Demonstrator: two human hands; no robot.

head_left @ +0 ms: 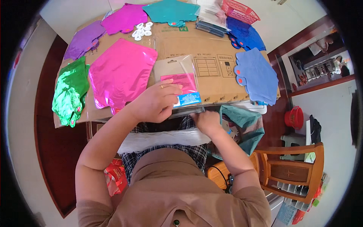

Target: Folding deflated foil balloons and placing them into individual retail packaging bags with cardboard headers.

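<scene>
Clear packet (pixel 177 81), pink card, blue label (pixel 188 99), under left hand (pixel 153 104)

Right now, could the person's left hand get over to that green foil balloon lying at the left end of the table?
Probably yes. The left hand rests on a clear packet, and only the flat pink foil balloon lies between it and the green foil balloon. Nothing stands upright in the way.
</scene>
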